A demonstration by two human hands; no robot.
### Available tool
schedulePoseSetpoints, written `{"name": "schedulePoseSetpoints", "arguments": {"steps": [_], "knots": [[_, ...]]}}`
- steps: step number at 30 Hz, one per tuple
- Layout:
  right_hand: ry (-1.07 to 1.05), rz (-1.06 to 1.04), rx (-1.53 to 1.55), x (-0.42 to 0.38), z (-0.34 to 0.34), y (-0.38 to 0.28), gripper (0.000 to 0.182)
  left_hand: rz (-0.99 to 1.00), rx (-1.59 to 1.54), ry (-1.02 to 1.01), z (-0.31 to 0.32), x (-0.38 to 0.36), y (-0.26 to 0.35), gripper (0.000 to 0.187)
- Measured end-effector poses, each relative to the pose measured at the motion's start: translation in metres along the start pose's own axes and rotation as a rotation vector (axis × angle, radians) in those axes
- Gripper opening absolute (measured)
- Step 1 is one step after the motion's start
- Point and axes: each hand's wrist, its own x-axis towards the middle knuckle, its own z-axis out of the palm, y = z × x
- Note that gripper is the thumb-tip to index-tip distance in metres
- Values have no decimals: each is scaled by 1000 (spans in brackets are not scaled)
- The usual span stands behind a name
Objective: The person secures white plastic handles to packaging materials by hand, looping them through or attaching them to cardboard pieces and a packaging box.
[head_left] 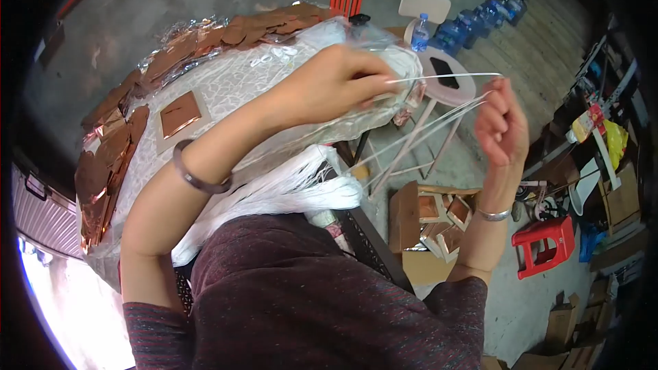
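Note:
White string [445, 75] runs taut between my two raised hands. My left hand [349, 82] pinches one end between thumb and fingers, slightly blurred, above the near right part of the round table. My right hand [502, 123], out to the right, has thumb and forefinger closed on the string, its other fingers curled. More strands slope from the right hand down to a thick hank of white string [301, 188], which lies across my lap beside the table edge.
The cloth-covered table [233, 82] bears copper-coloured foil pieces [181, 113] and stacked copper sheets [171, 55]. A stool [459, 89] holds a phone [445, 72] and a water bottle [420, 33]. An open cardboard box [404, 223] and a red stool [545, 247] stand at right.

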Motion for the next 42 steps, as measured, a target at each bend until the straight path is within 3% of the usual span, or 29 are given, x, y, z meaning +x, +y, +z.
{"name": "schedulePoseSetpoints", "arguments": {"steps": [1,3,4,6,8,9,11,13,15,17,18,20,21,22,24,25,26,28,29,32,38,40,42], "knots": [[-25,-9,-34,-3,2,-22,19,-67,6,1,-5,-22,-1,22],[63,-297,-176,-6,-4,-44,22,-282,25,-139,-8,-64,-12,21],[56,-298,-168,-7,-2,-43,22,-408,-126,-197,-3,-93,-34,21],[67,-336,-441,-13,2,-41,19,-451,-60,-454,-1,-142,-73,25],[3,-228,-718,-15,17,-20,19,-451,380,-674,-13,-157,-68,33],[-73,-164,-850,-14,26,-6,18,-694,439,-727,-20,-147,-56,46],[-99,81,-950,-10,48,24,18,-408,447,-251,-26,-145,-75,56],[-192,248,-989,-6,66,63,16,-244,-12,-1,-20,-102,-33,64],[-319,288,-942,-3,76,102,14,-80,-386,70,-2,-73,-20,67],[-330,252,-869,0,79,116,14,1,-407,107,23,-60,-23,66],[-316,227,-802,3,79,121,14,-2,-401,129,29,-61,-23,66],[-314,193,-787,9,71,125,13,-250,-769,111,37,-65,-18,66],[-269,158,-750,10,70,126,13,-246,-863,-8,35,-69,-16,68],[-221,125,-712,9,67,127,13,-251,-872,-4,32,-74,-11,68],[-224,157,-646,11,51,133,15,-419,-541,30,27,-84,-6,64],[-210,152,-604,12,49,134,17,-515,-634,287,39,-85,-2,49],[-197,145,-558,12,48,136,19,-524,-629,293,38,-87,-4,49],[-215,149,-512,14,43,135,24,-439,-396,211,38,-92,-14,33],[-201,143,-463,14,40,134,24,-395,-363,290,41,-92,-16,25],[-188,156,-342,14,27,133,21,-342,-336,259,36,-98,-14,24],[-130,100,207,25,1,131,15,-285,-296,260,29,-102,-19,21],[-118,61,237,26,5,135,17,-278,-206,248,32,-102,-22,20],[217,-95,89,29,17,141,20,-267,-113,226,31,-101,-18,19]]}}
